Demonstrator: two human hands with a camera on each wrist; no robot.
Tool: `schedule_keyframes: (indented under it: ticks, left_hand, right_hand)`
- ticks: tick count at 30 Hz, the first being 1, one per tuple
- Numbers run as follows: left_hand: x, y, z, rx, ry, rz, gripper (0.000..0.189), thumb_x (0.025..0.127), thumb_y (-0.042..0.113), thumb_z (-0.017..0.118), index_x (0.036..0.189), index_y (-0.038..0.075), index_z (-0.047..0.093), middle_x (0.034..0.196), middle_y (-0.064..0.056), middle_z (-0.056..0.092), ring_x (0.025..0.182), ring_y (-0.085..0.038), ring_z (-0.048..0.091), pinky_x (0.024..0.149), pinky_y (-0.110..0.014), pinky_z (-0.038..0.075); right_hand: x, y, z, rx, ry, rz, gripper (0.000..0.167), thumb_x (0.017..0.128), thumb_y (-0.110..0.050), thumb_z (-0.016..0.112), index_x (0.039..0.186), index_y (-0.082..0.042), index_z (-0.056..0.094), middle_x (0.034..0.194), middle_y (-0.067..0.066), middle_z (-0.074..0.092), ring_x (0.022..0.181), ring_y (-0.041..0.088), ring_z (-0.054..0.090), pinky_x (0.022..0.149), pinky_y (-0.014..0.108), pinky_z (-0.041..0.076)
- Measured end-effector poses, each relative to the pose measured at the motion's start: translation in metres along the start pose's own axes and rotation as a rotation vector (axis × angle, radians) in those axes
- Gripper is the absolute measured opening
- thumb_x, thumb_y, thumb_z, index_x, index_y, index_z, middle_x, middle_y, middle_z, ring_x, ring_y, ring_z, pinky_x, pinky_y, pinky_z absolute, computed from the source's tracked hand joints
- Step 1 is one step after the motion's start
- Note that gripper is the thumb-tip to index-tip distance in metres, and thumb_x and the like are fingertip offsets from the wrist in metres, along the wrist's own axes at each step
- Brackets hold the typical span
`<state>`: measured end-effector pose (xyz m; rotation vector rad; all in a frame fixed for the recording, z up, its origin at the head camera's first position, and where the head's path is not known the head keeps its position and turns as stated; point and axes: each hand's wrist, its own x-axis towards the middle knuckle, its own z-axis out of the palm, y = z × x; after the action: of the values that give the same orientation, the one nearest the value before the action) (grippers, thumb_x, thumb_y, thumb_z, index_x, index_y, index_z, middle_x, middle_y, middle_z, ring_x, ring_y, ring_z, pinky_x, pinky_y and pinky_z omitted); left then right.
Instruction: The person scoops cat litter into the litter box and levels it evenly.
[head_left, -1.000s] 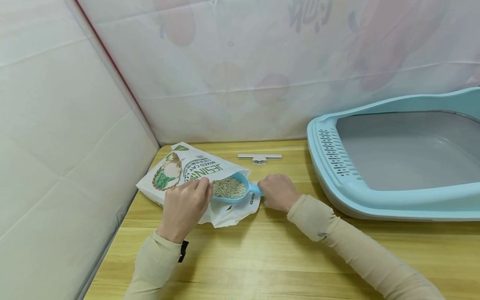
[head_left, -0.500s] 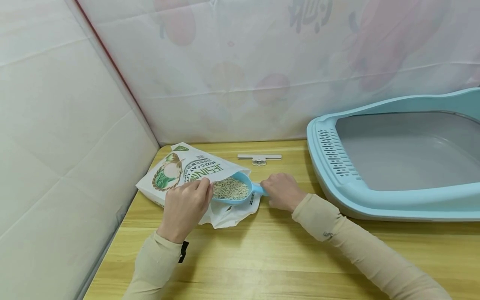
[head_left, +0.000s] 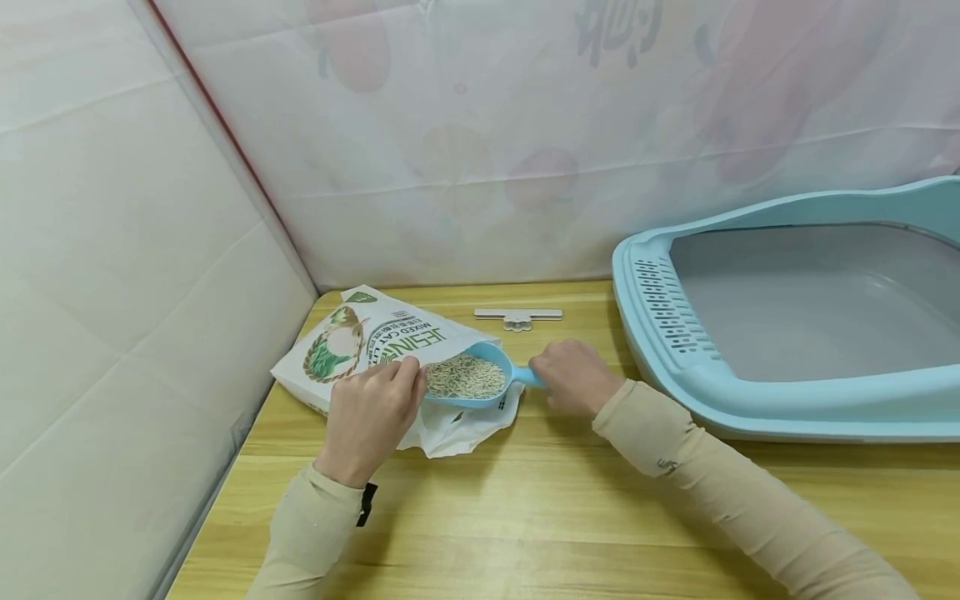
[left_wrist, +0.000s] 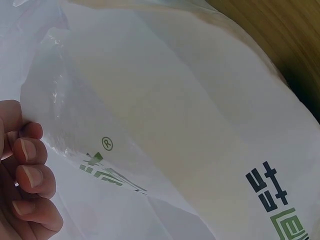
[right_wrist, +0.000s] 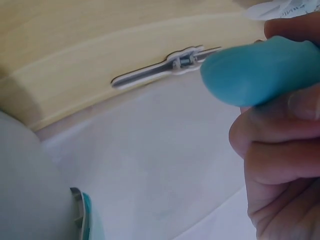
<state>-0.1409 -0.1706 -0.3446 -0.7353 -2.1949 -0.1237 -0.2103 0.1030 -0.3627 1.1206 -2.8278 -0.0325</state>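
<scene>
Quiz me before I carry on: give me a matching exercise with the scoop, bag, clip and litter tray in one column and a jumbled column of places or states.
Things:
1. scoop
2. bag
3. clip
4. litter tray

Places or states:
A. slim and pale, lying on the table near the backdrop
B. light blue with a grey inside, at the right of the head view
C. lying down, its open edge held by the left hand
D. loaded with pellets, its handle gripped by the right hand

Pairs: 1-D, 2-C, 3-A, 4-B

The right hand [head_left: 576, 379] has drawn the blue scoop [head_left: 519, 374] slightly farther out of the bag [head_left: 401, 332]
</scene>
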Motion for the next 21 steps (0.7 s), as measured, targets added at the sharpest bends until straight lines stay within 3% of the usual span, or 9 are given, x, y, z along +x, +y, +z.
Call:
schedule_keyframes:
  ticks: [4,15,21]
  left_hand:
    - [0.0,0.0,0.0,0.004,0.005,0.006,0.03,0.101,0.012,0.05,0.073,0.003,0.05,0.05,-0.002,0.044,0.038,-0.02,0.046,0.036,-0.024,0.022]
    - [0.0,-0.001,0.001,-0.001,0.004,0.015,0.023,0.094,0.006,0.059,0.073,0.003,0.049,0.05,-0.001,0.043,0.038,-0.02,0.047,0.036,-0.024,0.023]
    - [-0.001,-0.001,0.001,-0.001,0.008,0.016,0.024,0.094,0.006,0.058,0.072,0.003,0.049,0.05,-0.001,0.043,0.037,-0.018,0.045,0.036,-0.023,0.021]
  right_hand:
    - [-0.001,0.003,-0.005,-0.014,-0.012,-0.01,0.021,0.069,0.002,0.077,0.074,-0.008,0.06,0.063,0.0,0.048,0.056,0.016,0.045,0.053,0.031,0.046]
    - [-0.005,0.015,-0.013,-0.007,0.023,-0.048,0.024,0.068,0.009,0.075,0.07,-0.009,0.058,0.061,-0.001,0.047,0.054,0.015,0.042,0.051,0.03,0.045]
    - [-0.007,0.017,-0.022,-0.007,-0.003,-0.034,0.022,0.071,0.01,0.072,0.073,-0.009,0.061,0.061,-0.001,0.047,0.055,0.015,0.042,0.051,0.031,0.044]
